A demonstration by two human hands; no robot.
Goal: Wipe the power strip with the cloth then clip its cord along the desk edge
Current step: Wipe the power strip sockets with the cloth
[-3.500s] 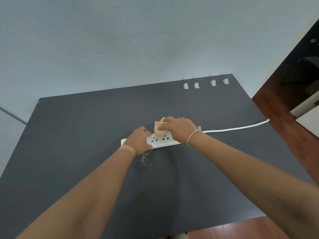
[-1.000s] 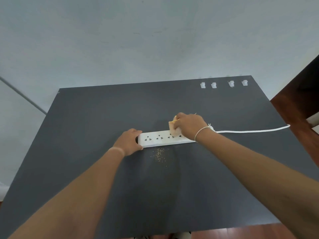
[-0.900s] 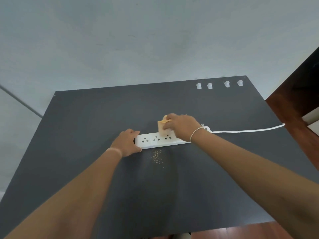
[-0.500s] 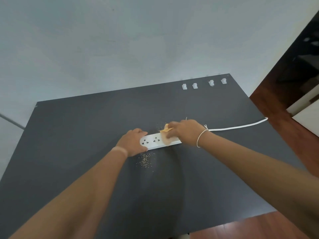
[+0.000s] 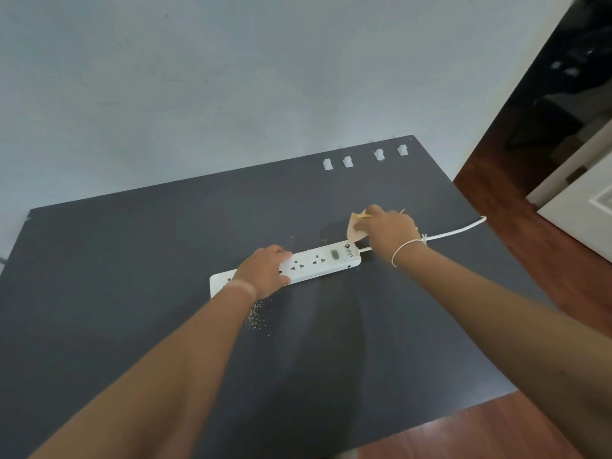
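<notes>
Wiping step near its end, by the look of it. Power strip (image 5: 311, 265) lying flat at desk centre, long axis running 8 to 2 o'clock on dark desk (image 5: 132, 260). Left hand (image 5: 265, 271) pressed palm-down over strip's 8 o'clock half, pinning it rather than gripping. Right hand (image 5: 389, 228) bunched around orange cloth (image 5: 356, 228), off the strip, just beyond its 2 o'clock end. White cord (image 5: 460, 230) trailing from that end toward 3 o'clock, over desk edge. Loose grit (image 5: 258, 318) scattered at 6 o'clock of strip, a little more at 12 o'clock. 4 white clips (image 5: 364, 157) lined along far edge at 1 o'clock, none holding cord yet. Next move, probably: setting cloth down, lifting cord, pressing it into each clip in turn without dragging strip.
</notes>
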